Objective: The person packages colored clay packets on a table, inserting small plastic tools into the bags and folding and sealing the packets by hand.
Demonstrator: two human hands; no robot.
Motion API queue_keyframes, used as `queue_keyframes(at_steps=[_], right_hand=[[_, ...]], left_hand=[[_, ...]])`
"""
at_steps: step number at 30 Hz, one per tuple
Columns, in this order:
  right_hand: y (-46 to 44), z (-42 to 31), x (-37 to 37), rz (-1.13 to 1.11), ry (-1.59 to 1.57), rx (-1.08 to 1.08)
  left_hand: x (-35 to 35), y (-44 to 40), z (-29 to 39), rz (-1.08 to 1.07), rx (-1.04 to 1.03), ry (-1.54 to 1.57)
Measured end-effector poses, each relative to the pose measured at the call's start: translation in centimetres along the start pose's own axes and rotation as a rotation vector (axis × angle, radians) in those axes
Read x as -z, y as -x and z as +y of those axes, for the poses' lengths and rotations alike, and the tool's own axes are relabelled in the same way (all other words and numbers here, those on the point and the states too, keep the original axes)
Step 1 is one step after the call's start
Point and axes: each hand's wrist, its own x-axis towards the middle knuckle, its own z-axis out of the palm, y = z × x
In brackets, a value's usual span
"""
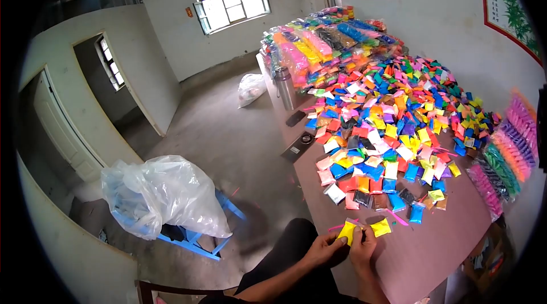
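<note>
Near the front edge of the table, my left hand (323, 249) is closed on a small yellow packet (346, 232). The fingers of my right hand (363, 243) pinch the same packet from the other side, so the two hands nearly touch. A second yellow packet (380, 227) is just to the right of my right hand; whether it touches the fingers I cannot tell. Beyond it a thin pink stick (397, 217) lies on the brown table (419, 253). A blue packet (417, 212) rests a little farther off.
A large heap of small colourful packets (393, 116) covers much of the table, with filled clear bags (319, 45) behind. A steel thermos (285, 88) and a dark phone (296, 118) stand along the left edge. Left on the floor, a plastic bag (171, 196) covers a blue stool (196, 245).
</note>
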Motion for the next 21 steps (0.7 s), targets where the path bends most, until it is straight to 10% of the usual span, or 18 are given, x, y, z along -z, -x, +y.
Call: queue_keyframes(at_steps=[21], right_hand=[[-0.2,-0.3,0.8,-0.039,0.113,-0.019]], left_hand=[[-0.8,-2.7,-3.1,-0.016,-0.421,0.139]])
